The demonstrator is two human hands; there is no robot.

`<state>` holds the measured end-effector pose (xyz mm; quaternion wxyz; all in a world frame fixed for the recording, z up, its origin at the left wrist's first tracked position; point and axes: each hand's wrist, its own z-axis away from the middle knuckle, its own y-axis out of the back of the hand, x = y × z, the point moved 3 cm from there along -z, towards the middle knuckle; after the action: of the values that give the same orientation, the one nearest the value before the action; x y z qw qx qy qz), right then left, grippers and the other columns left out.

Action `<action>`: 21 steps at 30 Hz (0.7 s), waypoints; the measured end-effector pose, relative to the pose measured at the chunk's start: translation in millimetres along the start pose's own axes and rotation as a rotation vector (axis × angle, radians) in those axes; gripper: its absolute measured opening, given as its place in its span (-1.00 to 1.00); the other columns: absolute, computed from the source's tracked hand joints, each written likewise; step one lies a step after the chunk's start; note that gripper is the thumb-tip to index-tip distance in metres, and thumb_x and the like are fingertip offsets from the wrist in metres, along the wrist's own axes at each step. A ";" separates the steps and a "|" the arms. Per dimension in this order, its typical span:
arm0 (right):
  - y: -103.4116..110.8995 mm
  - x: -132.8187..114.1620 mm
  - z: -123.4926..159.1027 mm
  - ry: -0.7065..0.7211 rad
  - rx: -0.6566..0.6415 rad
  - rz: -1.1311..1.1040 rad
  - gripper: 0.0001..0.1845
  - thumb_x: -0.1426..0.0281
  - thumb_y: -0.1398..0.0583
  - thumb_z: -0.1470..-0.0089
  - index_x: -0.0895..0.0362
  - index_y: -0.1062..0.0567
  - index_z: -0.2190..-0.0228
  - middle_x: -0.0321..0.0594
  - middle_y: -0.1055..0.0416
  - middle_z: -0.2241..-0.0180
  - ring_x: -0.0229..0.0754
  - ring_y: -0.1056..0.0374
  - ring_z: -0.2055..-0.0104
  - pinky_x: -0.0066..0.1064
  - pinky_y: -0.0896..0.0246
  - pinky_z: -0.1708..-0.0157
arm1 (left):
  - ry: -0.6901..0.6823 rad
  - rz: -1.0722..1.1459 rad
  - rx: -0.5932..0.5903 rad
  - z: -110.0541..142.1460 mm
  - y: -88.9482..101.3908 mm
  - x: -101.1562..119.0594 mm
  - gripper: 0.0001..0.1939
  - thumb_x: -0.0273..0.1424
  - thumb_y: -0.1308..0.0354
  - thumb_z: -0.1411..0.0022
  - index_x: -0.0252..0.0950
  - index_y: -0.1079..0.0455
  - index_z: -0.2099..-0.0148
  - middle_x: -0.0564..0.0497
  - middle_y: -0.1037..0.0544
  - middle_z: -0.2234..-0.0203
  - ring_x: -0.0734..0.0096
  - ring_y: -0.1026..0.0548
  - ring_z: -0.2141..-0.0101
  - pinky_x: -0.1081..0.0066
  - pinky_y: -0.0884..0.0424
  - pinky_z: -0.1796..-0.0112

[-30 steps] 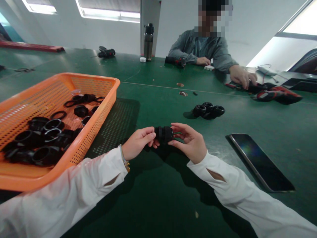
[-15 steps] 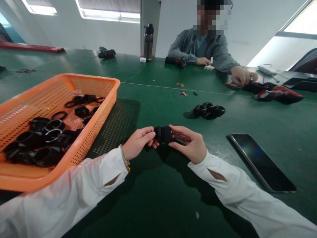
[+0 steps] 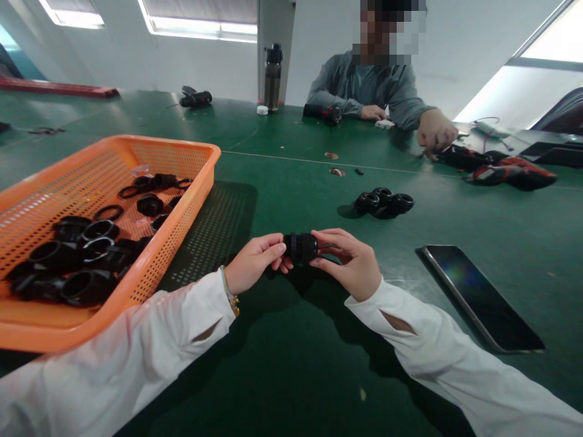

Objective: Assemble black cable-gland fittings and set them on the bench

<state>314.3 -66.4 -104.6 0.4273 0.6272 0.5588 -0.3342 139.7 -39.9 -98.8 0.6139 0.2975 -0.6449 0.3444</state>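
Note:
Between my two hands a black plastic cable gland [image 3: 301, 247] is held sideways just above the green table [image 3: 282, 352]. My left hand [image 3: 256, 258] pinches its left end between thumb and fingers. Thumb and fingertips of my right hand [image 3: 353, 262] close around the ribbed nut at its right end; part of that end is hidden by the fingers. Beyond my right hand, several similar black fittings [image 3: 385, 202] stand in a tight cluster on the table.
An orange perforated basket [image 3: 211, 159] at left holds several black fittings and rings [image 3: 109, 212]. A phone [image 3: 483, 297] lies at right. Across the table sits a person [image 3: 364, 85] in a grey jacket, one hand by red-black tools [image 3: 514, 172]. A bottle [image 3: 272, 79] stands at the back.
My hands and the cable gland stay almost in place. Across the table, the other person's hand has moved slightly to the left near the red-black tools.

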 end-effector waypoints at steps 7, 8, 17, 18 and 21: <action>1.6 -0.1 -0.8 -0.026 -0.003 0.019 -0.58 0.49 -0.35 0.24 0.00 -0.58 0.23 -0.24 -0.44 0.26 -0.25 -0.42 0.34 -0.32 -0.47 0.25 | 0.000 -0.018 0.004 0.7 0.6 0.9 -0.59 -0.10 -0.13 -0.08 -0.31 -0.18 0.56 0.09 -0.38 0.65 0.50 -0.39 0.55 0.47 -0.26 0.47; 1.6 0.0 -0.9 -0.026 -0.003 0.015 -0.58 0.49 -0.35 0.24 0.00 -0.58 0.23 -0.24 -0.44 0.26 -0.25 -0.42 0.33 -0.33 -0.46 0.25 | 0.000 -0.021 0.004 0.5 0.7 0.8 -0.60 -0.10 -0.12 -0.08 -0.31 -0.18 0.56 0.09 -0.38 0.65 0.50 -0.39 0.55 0.47 -0.26 0.46; 0.5 0.6 -0.6 -0.007 -0.017 0.005 -0.57 0.47 -0.35 0.21 -0.03 -0.57 0.20 -0.26 -0.43 0.27 -0.28 -0.41 0.34 -0.36 -0.45 0.25 | -0.003 -0.036 0.019 0.7 0.4 1.1 -0.64 -0.14 -0.10 -0.09 -0.30 -0.18 0.53 0.13 -0.33 0.68 0.53 -0.36 0.59 0.48 -0.24 0.49; 0.6 0.5 -0.7 -0.009 -0.022 0.013 -0.57 0.47 -0.35 0.20 -0.03 -0.57 0.20 -0.25 -0.43 0.27 -0.27 -0.41 0.34 -0.35 -0.45 0.25 | -0.004 -0.038 0.019 0.9 0.4 1.3 -0.64 -0.15 -0.10 -0.10 -0.30 -0.18 0.54 0.12 -0.34 0.67 0.53 -0.35 0.59 0.48 -0.24 0.49; 0.7 0.3 -1.0 -0.012 -0.030 0.027 -0.59 0.44 -0.35 0.19 -0.01 -0.57 0.20 -0.24 -0.43 0.28 -0.25 -0.41 0.33 -0.33 -0.45 0.24 | -0.009 -0.044 0.018 0.8 0.7 1.7 -0.64 -0.15 -0.10 -0.10 -0.30 -0.17 0.55 0.12 -0.34 0.66 0.53 -0.35 0.59 0.47 -0.24 0.49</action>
<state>315.0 -65.5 -104.4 0.4445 0.6261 0.5527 -0.3239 138.5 -40.1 -97.2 0.6157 0.3185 -0.6379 0.3355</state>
